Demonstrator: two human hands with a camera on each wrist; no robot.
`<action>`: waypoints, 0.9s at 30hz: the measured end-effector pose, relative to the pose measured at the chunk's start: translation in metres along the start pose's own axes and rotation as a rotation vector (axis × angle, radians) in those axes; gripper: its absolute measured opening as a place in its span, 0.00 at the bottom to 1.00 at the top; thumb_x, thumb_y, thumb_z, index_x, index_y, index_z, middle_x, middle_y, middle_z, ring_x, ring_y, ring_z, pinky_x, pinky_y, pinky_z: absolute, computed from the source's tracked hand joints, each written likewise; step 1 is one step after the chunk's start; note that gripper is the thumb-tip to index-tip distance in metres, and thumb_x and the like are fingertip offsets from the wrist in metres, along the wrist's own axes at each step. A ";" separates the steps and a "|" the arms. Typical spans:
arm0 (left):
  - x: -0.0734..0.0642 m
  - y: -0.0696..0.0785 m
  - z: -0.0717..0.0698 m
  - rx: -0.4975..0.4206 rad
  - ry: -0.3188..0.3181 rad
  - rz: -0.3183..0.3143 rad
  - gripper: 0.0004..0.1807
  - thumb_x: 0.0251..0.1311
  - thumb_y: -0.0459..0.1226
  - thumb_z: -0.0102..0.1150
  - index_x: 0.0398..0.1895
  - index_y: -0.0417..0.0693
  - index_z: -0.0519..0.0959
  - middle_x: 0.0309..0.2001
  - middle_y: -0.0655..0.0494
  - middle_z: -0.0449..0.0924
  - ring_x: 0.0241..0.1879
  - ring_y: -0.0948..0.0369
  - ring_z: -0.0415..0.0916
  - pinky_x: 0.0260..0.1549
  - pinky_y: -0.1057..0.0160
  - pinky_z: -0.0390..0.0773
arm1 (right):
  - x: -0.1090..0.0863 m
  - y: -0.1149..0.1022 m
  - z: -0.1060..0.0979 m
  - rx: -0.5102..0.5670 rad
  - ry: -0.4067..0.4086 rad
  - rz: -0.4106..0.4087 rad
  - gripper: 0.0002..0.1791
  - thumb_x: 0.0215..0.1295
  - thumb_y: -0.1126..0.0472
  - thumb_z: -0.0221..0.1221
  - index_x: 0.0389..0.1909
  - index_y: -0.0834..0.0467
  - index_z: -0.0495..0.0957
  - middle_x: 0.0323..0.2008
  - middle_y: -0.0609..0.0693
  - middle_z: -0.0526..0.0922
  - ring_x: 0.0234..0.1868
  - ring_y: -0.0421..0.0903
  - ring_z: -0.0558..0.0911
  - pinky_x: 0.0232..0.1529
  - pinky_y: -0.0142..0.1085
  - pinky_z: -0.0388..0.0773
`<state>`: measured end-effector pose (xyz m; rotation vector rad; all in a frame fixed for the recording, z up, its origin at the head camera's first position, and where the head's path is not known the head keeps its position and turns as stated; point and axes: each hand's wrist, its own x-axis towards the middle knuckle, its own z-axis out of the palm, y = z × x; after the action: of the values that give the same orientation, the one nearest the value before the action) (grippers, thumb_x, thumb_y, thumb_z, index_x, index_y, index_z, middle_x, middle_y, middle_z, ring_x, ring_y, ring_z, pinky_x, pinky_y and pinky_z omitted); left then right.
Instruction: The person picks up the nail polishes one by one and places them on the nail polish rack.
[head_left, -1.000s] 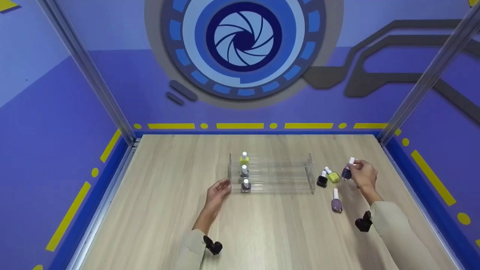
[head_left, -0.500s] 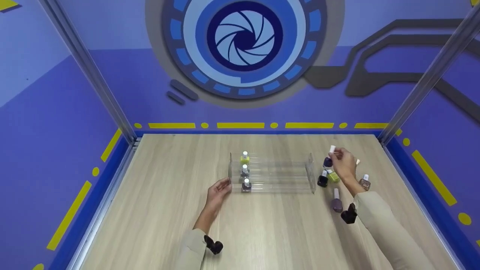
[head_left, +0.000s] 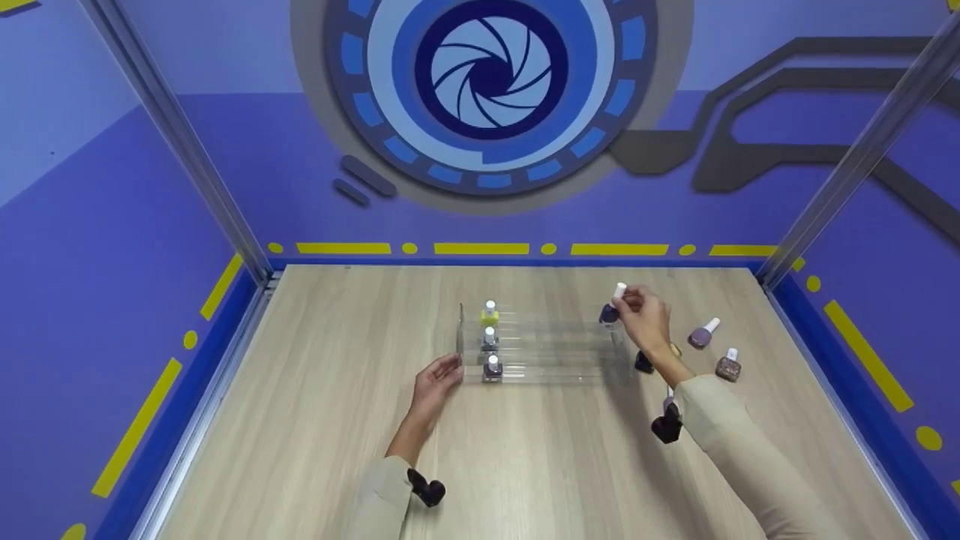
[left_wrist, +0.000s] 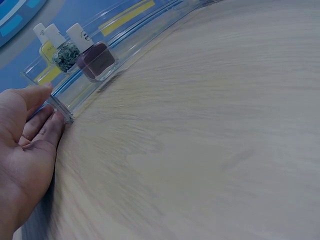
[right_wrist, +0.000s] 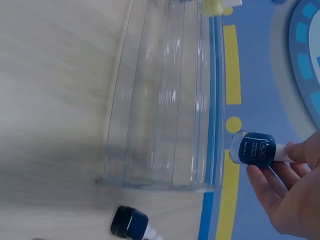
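My right hand [head_left: 647,319] pinches the white cap of a dark navy nail polish bottle [head_left: 610,312], holding it over the right end of a clear tiered acrylic rack [head_left: 555,349]. In the right wrist view the bottle [right_wrist: 255,150] hangs apart from the rack, its cap between thumb and fingers. My left hand [head_left: 436,384] rests against the rack's left end, its fingers lightly bent in the left wrist view. Near that end stand a yellow bottle [head_left: 490,316], a dark-flecked glitter bottle [left_wrist: 66,56] and a dark mauve bottle [left_wrist: 96,62], one on each tier.
On the table right of the rack lie a black bottle [head_left: 643,361], a mauve bottle [head_left: 702,336] and a glitter bottle [head_left: 727,367]. My right forearm partly covers other bottles there. A patterned wall [head_left: 487,225] borders the wooden table [head_left: 337,390] behind.
My right hand has carried the navy bottle left, from above the loose bottles to over the rack's right end. My left hand has stayed at the rack's left end.
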<state>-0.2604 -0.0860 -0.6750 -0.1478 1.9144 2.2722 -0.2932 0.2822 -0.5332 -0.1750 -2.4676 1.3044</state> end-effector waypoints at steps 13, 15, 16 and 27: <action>0.000 -0.002 0.000 -0.011 0.007 0.016 0.25 0.70 0.32 0.61 0.68 0.33 0.71 0.70 0.36 0.72 0.70 0.48 0.72 0.61 0.66 0.82 | -0.003 -0.011 0.041 0.115 -0.081 -0.001 0.11 0.65 0.68 0.66 0.45 0.70 0.81 0.42 0.67 0.88 0.40 0.47 0.87 0.35 0.15 0.77; 0.000 -0.002 0.000 -0.015 0.008 0.020 0.25 0.69 0.32 0.61 0.67 0.32 0.71 0.70 0.36 0.72 0.70 0.48 0.72 0.61 0.66 0.82 | -0.004 -0.011 0.047 0.123 -0.077 -0.008 0.10 0.64 0.69 0.67 0.44 0.70 0.82 0.41 0.67 0.89 0.39 0.48 0.88 0.35 0.16 0.77; 0.000 -0.002 0.000 -0.015 0.006 0.024 0.26 0.70 0.32 0.61 0.67 0.31 0.71 0.70 0.35 0.71 0.70 0.47 0.72 0.61 0.65 0.82 | -0.005 -0.011 0.051 0.122 -0.072 -0.016 0.11 0.63 0.68 0.68 0.43 0.70 0.82 0.41 0.67 0.89 0.39 0.49 0.88 0.35 0.16 0.77; 0.003 -0.003 0.002 -0.019 0.015 0.013 0.25 0.70 0.32 0.60 0.68 0.33 0.71 0.71 0.36 0.71 0.70 0.48 0.72 0.63 0.64 0.81 | -0.007 -0.014 0.080 0.175 -0.090 -0.025 0.10 0.62 0.69 0.68 0.42 0.70 0.82 0.41 0.67 0.89 0.44 0.59 0.88 0.37 0.16 0.77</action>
<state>-0.2625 -0.0833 -0.6775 -0.1557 1.9071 2.3050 -0.3140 0.2104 -0.5651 -0.0429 -2.4040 1.5393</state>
